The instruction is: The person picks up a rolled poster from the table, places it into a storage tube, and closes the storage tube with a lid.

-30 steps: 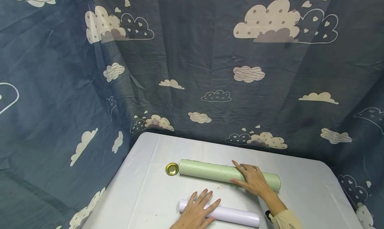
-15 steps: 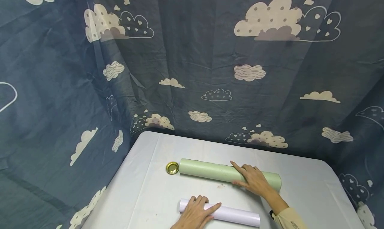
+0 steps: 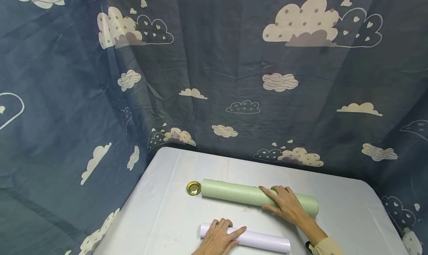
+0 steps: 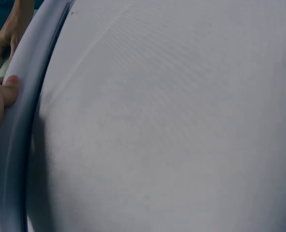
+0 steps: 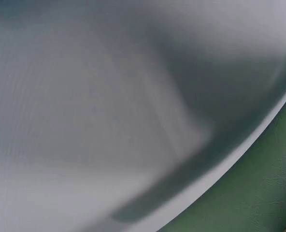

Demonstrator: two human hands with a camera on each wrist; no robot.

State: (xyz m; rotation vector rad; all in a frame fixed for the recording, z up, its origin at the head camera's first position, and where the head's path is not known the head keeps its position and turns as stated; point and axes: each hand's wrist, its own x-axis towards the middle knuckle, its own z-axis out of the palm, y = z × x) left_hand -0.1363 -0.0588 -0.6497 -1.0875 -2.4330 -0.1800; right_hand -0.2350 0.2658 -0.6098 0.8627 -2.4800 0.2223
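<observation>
Nearest the person, a smooth white roll [image 3: 264, 241] lies across the white table. My left hand [image 3: 216, 237] grips it near its left end, fingers bent over the far side; the left wrist view shows the thumb [image 4: 11, 91] on the roll. Farther back lies a thicker light green roll [image 3: 230, 192], roughly parallel to the white one. Around its right half curls my right hand [image 3: 288, 205], with the thumb on the near side. In the right wrist view the green surface [image 5: 254, 188] looks finely textured, and most of that hand is outside the picture.
A small round gold lid [image 3: 194, 188] lies right by the green roll's left end. The white tabletop [image 3: 174, 210] has rounded far corners. Dark blue cloud-print cloth [image 3: 214, 69] hangs behind the table and at its sides.
My left fingers, spread flat a second ago, are now bent over the white roll. The right index finger has come down, and the green roll's right end has shifted slightly nearer.
</observation>
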